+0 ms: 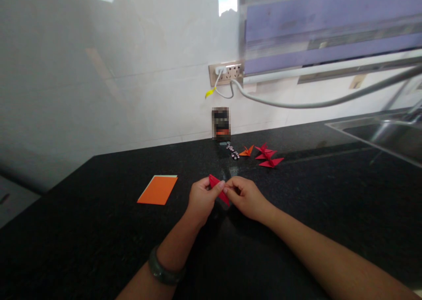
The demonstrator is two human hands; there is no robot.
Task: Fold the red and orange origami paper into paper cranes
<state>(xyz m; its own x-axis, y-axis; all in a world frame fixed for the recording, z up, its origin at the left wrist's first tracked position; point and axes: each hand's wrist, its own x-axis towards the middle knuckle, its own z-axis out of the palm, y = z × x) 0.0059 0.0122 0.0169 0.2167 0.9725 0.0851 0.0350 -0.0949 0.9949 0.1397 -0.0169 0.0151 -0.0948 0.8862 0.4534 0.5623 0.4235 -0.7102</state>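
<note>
Pinching a small folded piece of red paper (218,188) between them, the left hand (202,199) and right hand (245,197) meet just above the black speckled stone desk (82,229); both are closed narrow on the paper, thumbs and forefingers at its edges; the piece sits tilted, one point up toward the left hand, low over the desk's middle.

Judgement on the fold in hand: a crease this small wants the edges lined up before any pressure; fingertips close to the fold line, pressing outward from the centre, so the thin paper does not skew or tear.

Flat orange paper sheets (158,190) lie to the left, near but apart from the hands; beyond, toward the wall, finished red paper folded figures (268,155) and one small orange paper folded figure (246,151) sit together; a small patterned object beside them is too small to tell.

Containers: a steel sink (379,135) at far right; contents cannot be told; blurred there.

A dark bangle (164,271) rings the left wrist.
</note>
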